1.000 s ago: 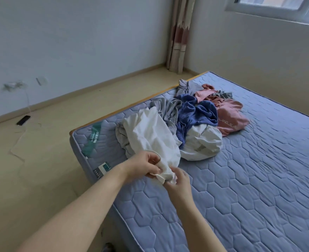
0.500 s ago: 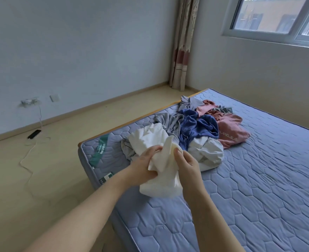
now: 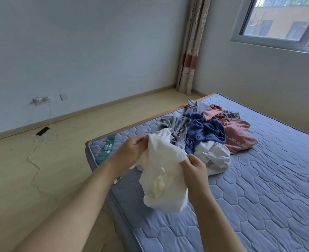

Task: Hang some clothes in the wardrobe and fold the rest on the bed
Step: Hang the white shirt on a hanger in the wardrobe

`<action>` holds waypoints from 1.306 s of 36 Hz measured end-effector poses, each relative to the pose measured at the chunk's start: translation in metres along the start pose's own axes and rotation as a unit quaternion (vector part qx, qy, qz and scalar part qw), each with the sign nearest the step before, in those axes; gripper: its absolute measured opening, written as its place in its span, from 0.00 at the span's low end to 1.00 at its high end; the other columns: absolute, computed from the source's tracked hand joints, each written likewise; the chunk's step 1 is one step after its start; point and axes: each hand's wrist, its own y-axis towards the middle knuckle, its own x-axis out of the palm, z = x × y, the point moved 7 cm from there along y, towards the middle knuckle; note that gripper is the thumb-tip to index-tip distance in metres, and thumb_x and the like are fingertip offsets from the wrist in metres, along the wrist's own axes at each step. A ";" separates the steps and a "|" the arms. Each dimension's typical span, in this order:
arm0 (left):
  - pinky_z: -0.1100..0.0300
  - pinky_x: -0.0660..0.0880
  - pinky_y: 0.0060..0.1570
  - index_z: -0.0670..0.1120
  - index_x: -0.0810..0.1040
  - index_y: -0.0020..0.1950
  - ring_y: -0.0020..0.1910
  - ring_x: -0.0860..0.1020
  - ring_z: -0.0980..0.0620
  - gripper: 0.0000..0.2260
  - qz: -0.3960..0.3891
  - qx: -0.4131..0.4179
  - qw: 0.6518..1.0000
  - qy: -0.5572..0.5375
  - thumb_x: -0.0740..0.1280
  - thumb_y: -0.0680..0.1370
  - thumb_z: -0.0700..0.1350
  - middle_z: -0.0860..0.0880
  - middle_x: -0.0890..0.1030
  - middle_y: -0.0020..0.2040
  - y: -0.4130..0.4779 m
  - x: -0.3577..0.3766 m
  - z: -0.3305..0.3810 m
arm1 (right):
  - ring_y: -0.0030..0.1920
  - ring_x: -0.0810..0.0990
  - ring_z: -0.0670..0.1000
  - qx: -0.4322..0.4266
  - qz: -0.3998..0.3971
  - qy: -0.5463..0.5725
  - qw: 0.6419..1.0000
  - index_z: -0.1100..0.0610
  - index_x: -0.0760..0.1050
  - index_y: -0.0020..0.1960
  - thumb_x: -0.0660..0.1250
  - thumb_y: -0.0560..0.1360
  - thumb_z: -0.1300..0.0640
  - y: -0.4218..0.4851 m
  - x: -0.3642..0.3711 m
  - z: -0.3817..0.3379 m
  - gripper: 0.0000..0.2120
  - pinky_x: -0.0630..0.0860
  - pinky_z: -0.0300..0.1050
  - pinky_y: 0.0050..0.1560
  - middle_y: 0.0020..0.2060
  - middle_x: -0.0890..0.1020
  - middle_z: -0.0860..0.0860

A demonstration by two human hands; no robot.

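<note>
The pink top [image 3: 239, 135] bears pale letters reading roughly "LAND_SLA", the rest lost in a fold. The green mattress label [image 3: 105, 150] carries white characters, too blurred to read.

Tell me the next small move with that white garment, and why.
Probably draw the hands apart to shake the white garment open. The left hand and right hand both grip its upper part, and it hangs bunched over the mattress, so its shape cannot yet be judged for hanging or folding.
</note>
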 end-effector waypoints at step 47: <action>0.58 0.77 0.37 0.40 0.79 0.51 0.35 0.79 0.49 0.08 0.015 -0.076 0.997 -0.028 0.70 0.75 0.41 0.44 0.81 0.41 0.035 -0.011 -0.010 | 0.29 0.64 0.47 0.057 0.050 -0.030 0.997 0.60 0.70 0.34 0.68 0.74 0.59 0.016 -0.003 0.017 0.12 0.62 0.39 0.30 0.28 0.67 0.50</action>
